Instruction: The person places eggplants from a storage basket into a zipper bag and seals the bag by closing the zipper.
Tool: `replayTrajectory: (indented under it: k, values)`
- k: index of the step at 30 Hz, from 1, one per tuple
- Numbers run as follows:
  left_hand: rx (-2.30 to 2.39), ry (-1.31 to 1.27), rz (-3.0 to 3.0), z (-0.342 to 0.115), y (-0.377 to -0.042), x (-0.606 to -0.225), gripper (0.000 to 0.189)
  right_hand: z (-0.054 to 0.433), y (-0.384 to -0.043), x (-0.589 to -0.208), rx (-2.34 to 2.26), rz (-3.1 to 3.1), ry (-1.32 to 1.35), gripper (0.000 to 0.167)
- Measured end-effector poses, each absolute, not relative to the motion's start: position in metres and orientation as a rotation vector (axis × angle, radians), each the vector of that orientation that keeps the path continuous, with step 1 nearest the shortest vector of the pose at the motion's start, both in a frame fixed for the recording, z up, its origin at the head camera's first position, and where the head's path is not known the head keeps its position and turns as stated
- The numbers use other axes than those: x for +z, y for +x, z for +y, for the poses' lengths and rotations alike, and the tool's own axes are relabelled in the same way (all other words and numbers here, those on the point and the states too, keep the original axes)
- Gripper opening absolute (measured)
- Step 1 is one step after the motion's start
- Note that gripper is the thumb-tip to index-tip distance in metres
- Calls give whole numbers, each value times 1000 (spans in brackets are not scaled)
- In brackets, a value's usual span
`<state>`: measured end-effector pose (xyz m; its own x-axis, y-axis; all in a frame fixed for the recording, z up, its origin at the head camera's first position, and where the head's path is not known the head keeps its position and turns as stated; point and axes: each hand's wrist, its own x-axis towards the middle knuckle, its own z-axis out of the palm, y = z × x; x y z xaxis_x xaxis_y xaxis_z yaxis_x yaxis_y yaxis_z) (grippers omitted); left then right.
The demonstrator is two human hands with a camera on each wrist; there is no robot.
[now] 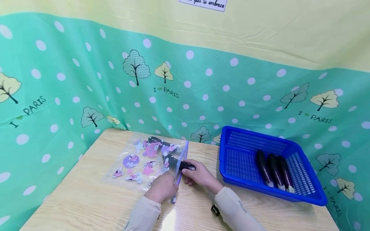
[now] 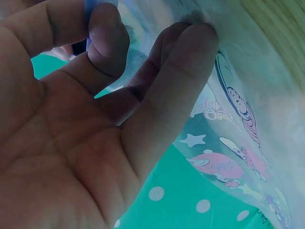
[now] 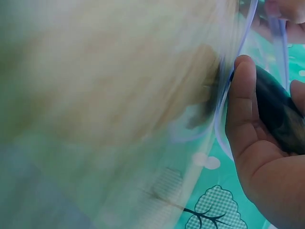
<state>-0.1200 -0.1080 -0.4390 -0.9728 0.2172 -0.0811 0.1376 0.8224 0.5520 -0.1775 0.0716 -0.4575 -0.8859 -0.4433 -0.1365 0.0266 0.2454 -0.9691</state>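
Note:
A clear zip bag with pink and purple cartoon prints lies on the table, its purple-edged mouth facing right. My left hand pinches the near side of that mouth; in the left wrist view, the thumb and index finger meet at the purple edge. My right hand holds one eggplant by its outer end, the far part being inside the bag. The same eggplant lies between fingers and thumb in the right wrist view. Another dark eggplant lies inside the bag toward the back.
Right of my hands stands a blue plastic basket with three eggplants in it. A small black object sits by my right sleeve. Behind the wooden table hangs a green and yellow printed cloth.

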Motion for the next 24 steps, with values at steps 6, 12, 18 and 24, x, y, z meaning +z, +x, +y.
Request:
replayTrajectory:
  k: [6, 12, 18, 24]
  values:
    - [825, 276, 2869, -108, -121, -440, 16, 63, -191, -459, -1620, 2204, -376, 47]
    - [828, 249, 2857, -108, -121, -441, 14, 54, -205, -462, -1559, 2272, -342, 40]
    - [847, 260, 2841, -109, -121, -440, 18, 47, -215, -464, -1519, 2330, -278, 29]
    - [851, 285, 2852, -110, -120, -440, 17, 42, -224, -464, -1526, 2398, -237, 19]
